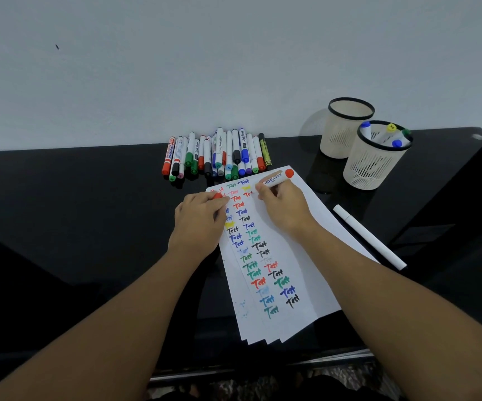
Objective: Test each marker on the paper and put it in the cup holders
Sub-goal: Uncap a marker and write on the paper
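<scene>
Writing near the top of the paper (286,227), the red marker (274,180) lies in the right hand's (281,208) curled grip, long axis running up-right toward the nearer cup holder (374,163) (its red cap (217,195) pinched by the left hand (198,224)), all on a black glossy table (75,198) below a pale wall (176,68).

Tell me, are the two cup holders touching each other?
Cannot tell. In the head view the near cup holder overlaps the far cup holder, hiding any contact or gap.
</scene>
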Demonstrator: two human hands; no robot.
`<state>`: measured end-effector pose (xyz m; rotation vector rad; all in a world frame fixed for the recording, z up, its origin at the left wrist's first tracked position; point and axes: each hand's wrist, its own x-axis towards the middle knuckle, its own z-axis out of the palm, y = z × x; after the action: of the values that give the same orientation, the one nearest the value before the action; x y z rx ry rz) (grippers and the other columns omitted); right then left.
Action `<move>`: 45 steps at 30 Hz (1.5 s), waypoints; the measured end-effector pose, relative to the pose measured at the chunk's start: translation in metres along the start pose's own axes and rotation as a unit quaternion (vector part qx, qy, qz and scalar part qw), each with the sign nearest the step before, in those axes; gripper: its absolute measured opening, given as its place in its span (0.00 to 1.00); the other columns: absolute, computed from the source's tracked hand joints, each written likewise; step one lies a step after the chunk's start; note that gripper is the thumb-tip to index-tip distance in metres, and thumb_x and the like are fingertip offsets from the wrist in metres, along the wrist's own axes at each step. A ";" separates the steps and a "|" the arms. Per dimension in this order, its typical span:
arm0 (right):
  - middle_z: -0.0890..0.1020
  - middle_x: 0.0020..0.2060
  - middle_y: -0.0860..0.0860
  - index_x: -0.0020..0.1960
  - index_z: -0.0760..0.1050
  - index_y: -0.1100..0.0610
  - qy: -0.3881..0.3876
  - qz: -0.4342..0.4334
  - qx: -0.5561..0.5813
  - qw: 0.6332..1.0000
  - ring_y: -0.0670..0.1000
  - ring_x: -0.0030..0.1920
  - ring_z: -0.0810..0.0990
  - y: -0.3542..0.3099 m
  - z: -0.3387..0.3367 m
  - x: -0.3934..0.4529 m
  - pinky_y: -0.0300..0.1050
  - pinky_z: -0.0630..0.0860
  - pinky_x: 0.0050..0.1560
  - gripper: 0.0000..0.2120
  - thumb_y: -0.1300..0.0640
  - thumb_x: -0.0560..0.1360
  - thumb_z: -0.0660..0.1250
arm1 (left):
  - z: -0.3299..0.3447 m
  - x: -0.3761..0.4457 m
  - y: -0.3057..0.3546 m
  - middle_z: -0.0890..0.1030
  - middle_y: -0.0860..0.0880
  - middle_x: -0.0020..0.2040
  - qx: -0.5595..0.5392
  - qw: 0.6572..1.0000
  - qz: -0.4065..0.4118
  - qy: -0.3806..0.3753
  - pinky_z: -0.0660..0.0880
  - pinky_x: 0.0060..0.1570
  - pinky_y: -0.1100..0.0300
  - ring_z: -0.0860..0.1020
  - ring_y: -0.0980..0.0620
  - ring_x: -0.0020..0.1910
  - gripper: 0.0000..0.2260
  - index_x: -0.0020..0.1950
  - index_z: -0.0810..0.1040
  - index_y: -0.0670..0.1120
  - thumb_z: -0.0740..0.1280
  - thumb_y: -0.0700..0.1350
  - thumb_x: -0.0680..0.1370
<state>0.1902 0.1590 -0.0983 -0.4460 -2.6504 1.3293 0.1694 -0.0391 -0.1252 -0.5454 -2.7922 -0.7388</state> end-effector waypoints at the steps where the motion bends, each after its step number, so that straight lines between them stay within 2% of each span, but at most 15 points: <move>1: 0.81 0.52 0.47 0.61 0.78 0.57 0.000 0.001 -0.008 1.000 0.50 0.50 0.82 0.000 0.000 0.000 0.54 0.81 0.56 0.20 0.41 0.83 0.63 | 0.000 0.000 0.000 0.77 0.52 0.68 -0.003 1.000 0.001 0.003 0.67 0.69 0.43 0.69 0.48 0.69 0.15 0.68 0.79 0.55 0.62 0.49 0.83; 6: 0.83 0.60 0.51 0.61 0.79 0.57 -0.003 0.001 -0.034 0.999 0.51 0.49 0.83 -0.002 0.001 0.000 0.56 0.81 0.55 0.22 0.39 0.82 0.62 | 0.002 0.000 -0.001 0.77 0.53 0.68 -0.007 1.000 0.000 0.004 0.66 0.69 0.44 0.68 0.49 0.68 0.14 0.68 0.80 0.55 0.62 0.49 0.83; 10: 0.83 0.52 0.49 0.62 0.77 0.56 -0.006 -0.003 -0.026 1.000 0.51 0.49 0.82 -0.001 0.000 0.000 0.56 0.82 0.56 0.20 0.41 0.83 0.62 | 0.001 0.000 -0.001 0.77 0.53 0.68 -0.002 1.000 0.000 0.004 0.65 0.69 0.45 0.68 0.49 0.69 0.15 0.68 0.79 0.55 0.62 0.49 0.84; 14: 0.83 0.58 0.51 0.62 0.78 0.56 0.003 0.001 0.001 1.000 0.51 0.51 0.82 -0.001 0.000 0.000 0.54 0.81 0.58 0.19 0.42 0.83 0.62 | 0.001 0.001 0.000 0.77 0.53 0.68 -0.001 1.000 0.001 0.003 0.66 0.69 0.44 0.68 0.49 0.69 0.15 0.68 0.79 0.55 0.62 0.49 0.84; 19: 0.83 0.61 0.53 0.60 0.80 0.57 -0.002 -0.007 -0.021 1.000 0.50 0.47 0.83 -0.002 -0.001 0.000 0.55 0.82 0.55 0.20 0.42 0.83 0.63 | 0.001 0.000 0.000 0.77 0.53 0.68 -0.003 1.000 -0.001 0.003 0.66 0.69 0.44 0.68 0.49 0.69 0.14 0.68 0.79 0.55 0.62 0.49 0.83; 24: 0.84 0.52 0.53 0.57 0.77 0.57 -0.001 -0.008 -0.024 1.000 0.52 0.47 0.83 -0.001 -0.001 -0.002 0.57 0.82 0.54 0.18 0.42 0.84 0.62 | 0.001 0.000 0.001 0.76 0.53 0.69 -0.005 1.000 -0.002 0.004 0.65 0.70 0.45 0.68 0.50 0.69 0.15 0.68 0.79 0.55 0.62 0.49 0.83; 28: 0.83 0.50 0.51 0.57 0.78 0.57 -0.002 -0.004 0.003 1.000 0.52 0.48 0.83 0.000 -0.001 -0.001 0.58 0.81 0.55 0.18 0.43 0.84 0.62 | 0.002 0.000 -0.001 0.77 0.53 0.68 -0.008 1.000 0.003 0.011 0.66 0.69 0.44 0.69 0.50 0.68 0.14 0.68 0.80 0.55 0.63 0.49 0.83; 31: 0.81 0.49 0.48 0.59 0.78 0.56 -0.008 -0.007 -0.021 1.000 0.51 0.47 0.83 0.000 0.000 -0.001 0.55 0.82 0.54 0.19 0.42 0.83 0.62 | 0.001 -0.001 0.000 0.77 0.52 0.68 -0.009 1.000 0.005 0.014 0.66 0.69 0.44 0.69 0.50 0.68 0.14 0.67 0.80 0.55 0.63 0.48 0.83; 33: 0.83 0.49 0.50 0.57 0.78 0.56 0.007 -0.011 -0.022 1.000 0.51 0.45 0.83 0.001 0.001 0.000 0.55 0.82 0.52 0.17 0.42 0.84 0.62 | 0.000 0.000 0.001 0.77 0.53 0.68 -0.011 1.000 0.003 0.009 0.65 0.69 0.45 0.68 0.50 0.68 0.14 0.68 0.79 0.55 0.63 0.48 0.83; 35: 0.84 0.48 0.50 0.58 0.77 0.53 0.024 -0.027 0.022 0.999 0.49 0.46 0.83 0.002 -0.001 -0.001 0.55 0.82 0.54 0.13 0.45 0.84 0.62 | 0.000 -0.001 0.001 0.77 0.52 0.69 -0.015 1.000 0.004 0.003 0.65 0.70 0.45 0.68 0.49 0.69 0.14 0.68 0.79 0.55 0.63 0.47 0.83; 37: 0.83 0.45 0.46 0.60 0.74 0.46 0.035 -0.054 0.108 0.992 0.44 0.46 0.83 0.003 -0.004 -0.002 0.48 0.81 0.53 0.06 0.49 0.85 0.62 | -0.001 -0.001 -0.001 0.77 0.51 0.68 -0.021 1.000 0.010 0.005 0.67 0.69 0.43 0.70 0.48 0.68 0.16 0.70 0.78 0.55 0.62 0.44 0.83; 40: 0.82 0.42 0.46 0.61 0.75 0.45 0.051 -0.066 0.155 0.984 0.41 0.42 0.81 0.004 -0.006 -0.005 0.40 0.78 0.50 0.07 0.53 0.86 0.60 | -0.003 -0.002 0.001 0.78 0.49 0.65 -0.038 0.999 0.007 0.010 0.69 0.67 0.43 0.72 0.47 0.65 0.21 0.76 0.70 0.55 0.60 0.41 0.84; 42: 0.83 0.45 0.45 0.66 0.74 0.46 0.049 -0.068 0.141 0.986 0.43 0.47 0.82 0.004 -0.006 -0.006 0.43 0.78 0.54 0.10 0.54 0.86 0.59 | -0.005 -0.001 0.004 0.77 0.50 0.63 -0.053 0.998 -0.023 0.007 0.70 0.66 0.45 0.72 0.49 0.63 0.23 0.79 0.64 0.57 0.60 0.44 0.84; 44: 0.81 0.60 0.45 0.76 0.66 0.44 0.003 -0.069 0.135 0.988 0.44 0.59 0.79 0.003 -0.008 -0.006 0.41 0.74 0.58 0.20 0.59 0.86 0.58 | -0.006 -0.001 0.006 0.76 0.50 0.64 -0.066 0.996 -0.060 0.024 0.71 0.66 0.48 0.71 0.50 0.64 0.21 0.77 0.66 0.54 0.62 0.46 0.84; 45: 0.77 0.69 0.46 0.80 0.60 0.44 -0.029 -0.067 0.136 0.988 0.44 0.66 0.75 0.003 -0.010 -0.006 0.39 0.70 0.60 0.26 0.62 0.86 0.58 | -0.006 -0.002 0.006 0.76 0.49 0.63 -0.056 0.995 -0.071 0.040 0.70 0.65 0.49 0.71 0.49 0.64 0.19 0.74 0.69 0.52 0.63 0.47 0.83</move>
<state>0.1990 0.1660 -0.0947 -0.1911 -2.4398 1.6499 0.1740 -0.0383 -0.1179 -0.3309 -2.7498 -0.9289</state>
